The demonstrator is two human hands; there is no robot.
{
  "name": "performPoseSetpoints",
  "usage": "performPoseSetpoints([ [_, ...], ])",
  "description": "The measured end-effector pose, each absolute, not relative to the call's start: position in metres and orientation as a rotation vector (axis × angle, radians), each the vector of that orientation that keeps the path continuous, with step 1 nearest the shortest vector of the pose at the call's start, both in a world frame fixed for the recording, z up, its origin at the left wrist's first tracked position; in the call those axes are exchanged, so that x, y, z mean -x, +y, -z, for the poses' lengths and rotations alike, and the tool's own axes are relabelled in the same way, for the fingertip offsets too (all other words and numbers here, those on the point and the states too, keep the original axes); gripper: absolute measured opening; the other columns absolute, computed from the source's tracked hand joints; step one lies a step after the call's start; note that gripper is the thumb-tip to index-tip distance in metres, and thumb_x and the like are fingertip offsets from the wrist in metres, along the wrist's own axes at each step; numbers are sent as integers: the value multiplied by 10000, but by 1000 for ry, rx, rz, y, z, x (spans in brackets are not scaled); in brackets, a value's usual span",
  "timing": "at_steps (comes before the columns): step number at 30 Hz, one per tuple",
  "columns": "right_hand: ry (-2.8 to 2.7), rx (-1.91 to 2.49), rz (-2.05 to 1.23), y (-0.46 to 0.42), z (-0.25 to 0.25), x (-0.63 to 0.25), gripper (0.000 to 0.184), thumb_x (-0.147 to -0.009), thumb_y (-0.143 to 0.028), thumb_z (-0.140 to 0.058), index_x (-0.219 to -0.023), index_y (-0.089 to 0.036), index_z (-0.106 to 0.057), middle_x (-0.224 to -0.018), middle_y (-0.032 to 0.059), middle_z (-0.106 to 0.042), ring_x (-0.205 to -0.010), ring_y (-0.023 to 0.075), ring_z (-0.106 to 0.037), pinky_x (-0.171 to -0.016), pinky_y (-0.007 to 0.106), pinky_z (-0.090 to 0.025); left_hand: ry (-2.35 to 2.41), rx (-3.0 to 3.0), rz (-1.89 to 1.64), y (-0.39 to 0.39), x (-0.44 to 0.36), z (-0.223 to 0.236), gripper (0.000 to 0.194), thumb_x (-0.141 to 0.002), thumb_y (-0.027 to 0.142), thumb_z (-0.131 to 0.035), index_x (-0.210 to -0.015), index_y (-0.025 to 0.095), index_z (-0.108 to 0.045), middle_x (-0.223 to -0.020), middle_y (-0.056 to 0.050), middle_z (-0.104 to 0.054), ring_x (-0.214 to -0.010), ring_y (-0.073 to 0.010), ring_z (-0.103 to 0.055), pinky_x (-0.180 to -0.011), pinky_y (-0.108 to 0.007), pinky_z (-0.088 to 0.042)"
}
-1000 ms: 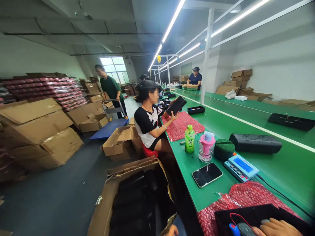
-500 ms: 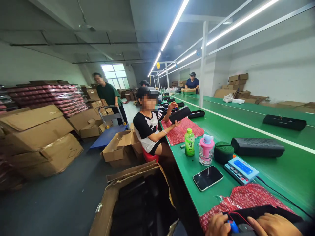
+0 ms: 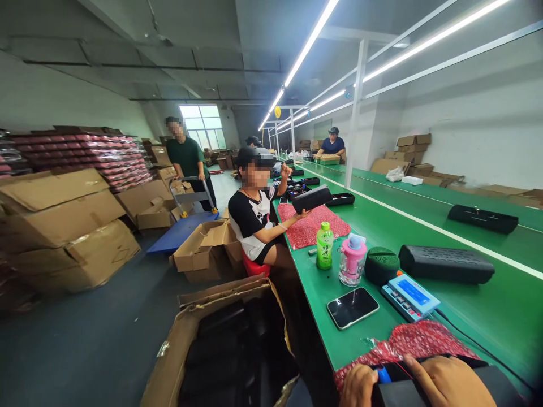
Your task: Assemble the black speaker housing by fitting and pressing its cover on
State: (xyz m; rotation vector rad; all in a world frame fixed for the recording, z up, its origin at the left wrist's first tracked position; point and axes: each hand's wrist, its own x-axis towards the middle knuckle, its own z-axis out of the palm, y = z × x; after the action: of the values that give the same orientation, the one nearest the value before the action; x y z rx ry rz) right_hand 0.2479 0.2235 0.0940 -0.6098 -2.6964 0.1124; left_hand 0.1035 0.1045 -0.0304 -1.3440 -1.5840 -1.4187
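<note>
You hold the black speaker [image 3: 445,384] with both hands: left hand [image 3: 358,387] at its end, right hand [image 3: 449,380] on top, over the red bubble wrap [image 3: 407,339].

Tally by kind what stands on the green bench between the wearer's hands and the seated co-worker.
Drinks bottles: 2, green bottle and pink-lidded bottle
Phones: 1, phone
Round green speakers: 1, speaker
Blue-screen testers: 1, tester
Long black speakers: 1, black speaker
Total: 6

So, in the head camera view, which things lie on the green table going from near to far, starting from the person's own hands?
Right hand and left hand on the black speaker → red bubble wrap → phone → pink water bottle → green tea bottle.
</note>
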Motion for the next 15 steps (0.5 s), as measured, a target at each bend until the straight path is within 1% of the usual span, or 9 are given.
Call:
performPoseSetpoints([
  [4,-2625,566,-71,212,-105,-249,609,-1019,-438,-247,-587,-228,-622,-538,-13,-542,-503,148,-524,-565,316,-283,-1536,1530,1458,92,-99,15,286,-985,178,-251,-1086,157,-518,-911,-71,-637,-890,-170,-627,-793,-291,-534],
  [6,-2626,565,-71,209,-106,-251,616,-1021,-440,-249,-562,-219,-595,-528,-9,-528,-500,155,-506,-567,322,-255,-1517,1617,1461,86,-94,5,289,-999,217,-246,-1130,151,-494,-946,-85,-627,-925,-176,-615,-812,-306,-525],
  [9,-2646,604,-100,209,-103,-251,617,-1018,-456,-268,-534,-211,-560,-524,0,-517,-519,171,-496,-589,331,-234,-1509,1743,1459,79,-92,-3,310,-998,268,-252,-1226,149,-425,-1020,-103,-596,-992,-197,-586,-873,-361,-501],
  [10,-2649,627,-105,209,-103,-250,620,-1018,-463,-262,-534,-208,-555,-530,5,-518,-529,177,-494,-597,335,-231,-1516,1766,1453,77,-92,-4,341,-993,307,-258,-1251,139,-405,-1044,-116,-582,-1017,-213,-573,-888,-382,-492],
  [12,-2679,667,-122,209,-106,-248,630,-1021,-470,-230,-548,-197,-545,-545,17,-521,-544,188,-488,-606,342,-229,-1570,1766,1433,73,-95,-5,492,-971,453,-264,-1286,94,-381,-1099,-162,-545,-1073,-263,-536,-903,-425,-476],
  [14,-2738,657,-188,208,-120,-249,624,-1025,-467,-179,-612,-184,-552,-600,28,-546,-580,192,-491,-621,345,-251,-1627,1775,1408,68,-97,-7,661,-921,579,-298,-1304,43,-362,-1151,-210,-501,-1115,-306,-497,-904,-447,-467],
  [15,-2762,621,-244,208,-130,-252,607,-1027,-459,-154,-688,-177,-570,-675,37,-575,-628,193,-506,-641,344,-274,-1632,1801,1396,66,-97,-9,707,-900,603,-331,-1312,28,-349,-1168,-224,-485,-1124,-319,-485,-901,-453,-463],
])
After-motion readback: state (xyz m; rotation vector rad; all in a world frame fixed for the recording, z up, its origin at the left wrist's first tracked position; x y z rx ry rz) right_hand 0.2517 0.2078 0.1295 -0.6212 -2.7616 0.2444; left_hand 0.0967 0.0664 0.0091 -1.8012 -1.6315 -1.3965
